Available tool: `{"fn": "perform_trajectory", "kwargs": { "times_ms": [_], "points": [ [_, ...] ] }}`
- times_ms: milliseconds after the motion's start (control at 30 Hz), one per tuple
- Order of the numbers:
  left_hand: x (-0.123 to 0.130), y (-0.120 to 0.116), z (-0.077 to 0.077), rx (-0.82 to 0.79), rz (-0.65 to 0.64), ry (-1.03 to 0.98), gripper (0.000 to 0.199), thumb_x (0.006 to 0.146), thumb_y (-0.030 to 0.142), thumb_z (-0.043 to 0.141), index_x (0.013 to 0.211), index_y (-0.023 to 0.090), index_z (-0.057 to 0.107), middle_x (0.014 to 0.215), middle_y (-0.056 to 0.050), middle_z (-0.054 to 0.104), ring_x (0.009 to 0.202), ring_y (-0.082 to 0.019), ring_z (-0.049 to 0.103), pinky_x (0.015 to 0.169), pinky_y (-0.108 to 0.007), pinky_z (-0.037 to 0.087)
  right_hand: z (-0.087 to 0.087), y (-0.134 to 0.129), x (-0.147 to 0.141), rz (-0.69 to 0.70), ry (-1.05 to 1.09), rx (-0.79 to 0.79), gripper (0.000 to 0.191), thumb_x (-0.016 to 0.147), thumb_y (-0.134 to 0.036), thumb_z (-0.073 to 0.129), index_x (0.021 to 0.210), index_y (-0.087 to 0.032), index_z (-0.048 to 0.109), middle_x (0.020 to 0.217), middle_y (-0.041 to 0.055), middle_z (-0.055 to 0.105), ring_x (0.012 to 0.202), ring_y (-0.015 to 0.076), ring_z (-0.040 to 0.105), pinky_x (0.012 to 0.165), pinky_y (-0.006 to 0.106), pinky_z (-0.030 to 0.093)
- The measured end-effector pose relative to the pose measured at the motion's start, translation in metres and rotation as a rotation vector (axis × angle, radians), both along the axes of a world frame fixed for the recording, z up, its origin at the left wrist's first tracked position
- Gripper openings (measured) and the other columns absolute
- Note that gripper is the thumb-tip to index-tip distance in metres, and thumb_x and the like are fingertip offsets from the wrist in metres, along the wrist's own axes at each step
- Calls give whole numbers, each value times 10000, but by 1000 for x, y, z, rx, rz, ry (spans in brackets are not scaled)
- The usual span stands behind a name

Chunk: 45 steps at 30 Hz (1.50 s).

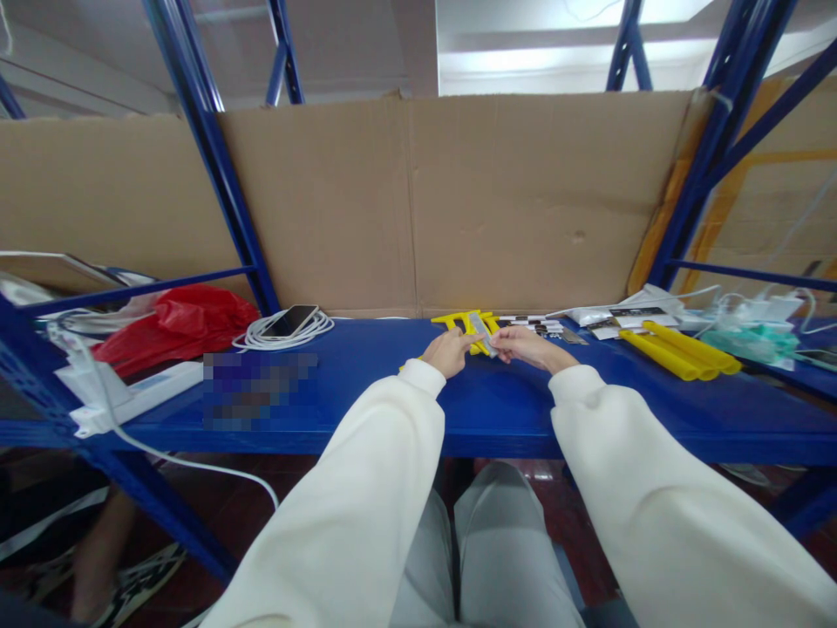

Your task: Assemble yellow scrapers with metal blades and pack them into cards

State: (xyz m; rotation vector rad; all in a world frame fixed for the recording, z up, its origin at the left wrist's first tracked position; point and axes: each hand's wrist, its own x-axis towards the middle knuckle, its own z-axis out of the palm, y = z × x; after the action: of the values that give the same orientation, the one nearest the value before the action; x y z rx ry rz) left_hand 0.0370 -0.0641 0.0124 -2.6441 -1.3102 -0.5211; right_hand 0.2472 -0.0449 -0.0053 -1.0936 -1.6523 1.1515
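My right hand [523, 345] pinches the lower end of a small, flat grey piece [480, 326] between thumb and fingers. My left hand [447, 351] is at the left side of this same piece, fingers curled in, with a fingertip reaching onto it. Just behind and around my hands lie yellow plastic parts [451, 320] with bar-like, T-shaped ends, partly covered by the fingers. Both hands are close together over the blue shelf [366, 384]. The piece is too small to tell its exact kind.
Yellow tubes [680, 351] and white packets [628, 316] lie to the right. On the left are a phone [292, 321] on a coiled white cable [252, 338], a red plastic bag [196, 318] and a white power strip [157, 390]. A cardboard panel [418, 209] stands behind; blue posts [222, 166] flank it.
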Motion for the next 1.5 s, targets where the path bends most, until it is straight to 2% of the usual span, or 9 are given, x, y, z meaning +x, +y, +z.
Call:
{"fn": "perform_trajectory", "kwargs": {
  "times_ms": [400,733,800,867,967,1067,1133,1233,1500],
  "points": [
    [2,-3,2,-24,28,51,563,1020,153,425,1547,338,496,1174,-103,615,1079,-229,672,959,-331,530,1,-2,-4,-40,19,21,331,727,-418,830,650,-186,608,574,-2,609,491,90,475,490,239,376],
    [2,-5,4,-37,28,62,566,1025,142,407,1550,337,491,1194,-109,615,1106,-238,674,969,-338,528,6,-7,-8,-80,27,-27,275,760,-321,820,648,-187,607,556,-1,595,496,97,507,475,221,405],
    [2,-4,4,-41,29,56,559,1026,149,414,1549,329,493,1196,-109,617,1116,-238,673,979,-338,525,7,-5,-6,-155,32,-2,235,784,-289,788,667,-183,614,561,3,603,486,98,506,466,218,401],
    [2,-3,2,-38,28,47,549,1025,154,421,1544,313,504,1199,-111,620,1130,-238,669,998,-338,516,8,0,0,-338,15,73,184,822,-258,731,698,-176,623,596,10,633,481,98,504,469,217,402],
    [1,-1,1,-23,33,26,529,1019,159,436,1522,289,535,1189,-111,623,1130,-234,668,1009,-332,509,10,7,15,-688,-168,214,124,869,-180,626,753,-157,661,711,49,714,584,133,602,564,230,466],
    [1,-1,1,-20,44,12,522,1018,165,444,1517,281,542,1185,-113,624,1129,-236,671,1008,-328,510,10,8,28,-839,-528,260,165,866,-106,585,804,-135,736,881,119,784,847,208,723,754,260,521],
    [1,-2,1,-27,46,16,521,1022,167,436,1520,281,541,1190,-116,625,1137,-240,672,1013,-329,507,9,7,31,-847,-727,224,212,873,-94,570,859,-129,779,972,147,798,970,245,740,828,269,522],
    [2,-3,2,-45,39,24,513,1029,175,425,1517,281,545,1199,-118,633,1138,-242,674,1011,-330,508,8,4,29,-820,-900,144,254,893,-125,565,950,-140,812,988,148,804,999,259,752,846,267,527],
    [1,1,-2,-66,-30,33,481,1027,210,459,1487,283,580,1211,-104,671,1124,-226,672,1009,-321,506,8,-2,27,-834,-1073,49,333,932,-165,536,1164,-101,767,1246,224,734,1201,316,692,964,385,533]
  ]
}}
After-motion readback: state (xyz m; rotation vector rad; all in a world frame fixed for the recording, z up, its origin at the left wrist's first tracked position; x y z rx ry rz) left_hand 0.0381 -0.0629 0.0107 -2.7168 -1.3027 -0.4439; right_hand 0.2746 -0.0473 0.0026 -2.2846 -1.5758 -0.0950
